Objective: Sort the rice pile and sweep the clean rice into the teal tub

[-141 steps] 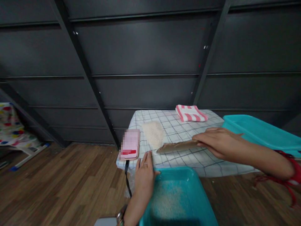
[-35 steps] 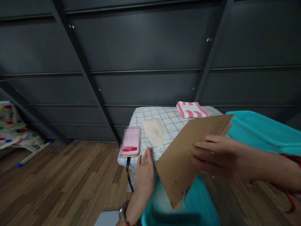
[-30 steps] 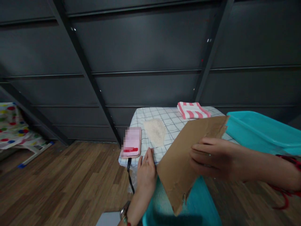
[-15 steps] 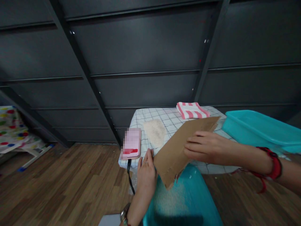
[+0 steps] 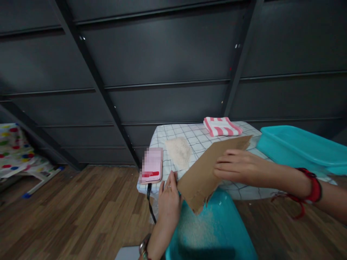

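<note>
My right hand (image 5: 233,167) grips a piece of brown cardboard (image 5: 202,173) from above, fingers along its face. The cardboard is tilted, its torn lower end over a teal plastic bin (image 5: 238,231). White grains that look like rice (image 5: 199,229) lie on the bin's bottom. Beside the cardboard's left corner, my left hand (image 5: 169,202) rests with fingers stretched out at the table's front edge; its thumb is hidden. A patch of the same white grains (image 5: 179,151) is spread on the checked tablecloth (image 5: 199,133), just beyond my left fingertips.
A pink phone-like device (image 5: 151,166) with a black cable (image 5: 150,206) lies left of the grains. At the back sits a folded pink-and-white striped towel (image 5: 221,127). A second teal bin (image 5: 300,144) stands on the right. Dark metal panels (image 5: 168,54) rise behind the table.
The cardboard's torn lower end has risen slightly and shifted a little right with my right hand. My left hand stays nearly in place.
</note>
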A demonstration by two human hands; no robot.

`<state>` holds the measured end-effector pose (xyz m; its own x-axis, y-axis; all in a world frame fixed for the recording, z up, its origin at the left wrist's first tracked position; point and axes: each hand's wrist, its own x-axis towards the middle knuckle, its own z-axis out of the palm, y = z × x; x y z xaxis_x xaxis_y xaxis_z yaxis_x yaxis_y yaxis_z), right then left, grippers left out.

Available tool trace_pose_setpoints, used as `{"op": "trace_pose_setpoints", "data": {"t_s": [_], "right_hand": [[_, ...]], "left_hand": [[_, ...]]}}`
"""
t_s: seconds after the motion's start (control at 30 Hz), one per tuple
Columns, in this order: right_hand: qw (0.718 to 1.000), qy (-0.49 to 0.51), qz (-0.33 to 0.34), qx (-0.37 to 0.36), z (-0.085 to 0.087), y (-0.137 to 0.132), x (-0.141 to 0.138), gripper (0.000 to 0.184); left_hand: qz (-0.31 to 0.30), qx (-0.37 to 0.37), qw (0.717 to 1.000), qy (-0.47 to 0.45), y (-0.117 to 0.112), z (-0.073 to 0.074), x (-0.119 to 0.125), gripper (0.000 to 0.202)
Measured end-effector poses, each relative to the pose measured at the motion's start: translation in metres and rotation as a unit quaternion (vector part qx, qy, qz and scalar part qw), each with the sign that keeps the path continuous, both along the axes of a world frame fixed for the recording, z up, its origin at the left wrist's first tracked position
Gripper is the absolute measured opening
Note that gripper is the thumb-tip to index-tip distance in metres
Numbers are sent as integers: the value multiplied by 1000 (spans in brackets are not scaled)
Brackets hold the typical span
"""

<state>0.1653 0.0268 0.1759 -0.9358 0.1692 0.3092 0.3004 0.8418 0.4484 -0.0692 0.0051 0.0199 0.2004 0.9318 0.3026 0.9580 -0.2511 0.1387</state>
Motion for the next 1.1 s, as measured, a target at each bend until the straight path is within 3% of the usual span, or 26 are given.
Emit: {"op": "trace_pose_setpoints", "data": {"t_s": [0.17, 0.37, 0.6, 0.83, 1.1], "right_hand": [[998, 28, 4, -55, 6, -1, 12, 42], [999, 46, 7, -10, -3, 5, 8, 36], [996, 32, 15, -86, 1, 6, 14, 40], [998, 58, 7, -18, -3, 7, 11, 32], [996, 61, 8, -68, 4, -1, 9, 36]], "left_hand": [[-11, -3, 1000, -13, 1, -2, 0, 75], [-10, -13, 1000, -20, 0, 3, 0, 69], [-12, 9, 1000, -7, 2, -4, -3, 70], [-14, 22, 1000, -11, 1, -6, -3, 81], [-7, 1, 999, -33, 2, -1, -1, 68]]}}
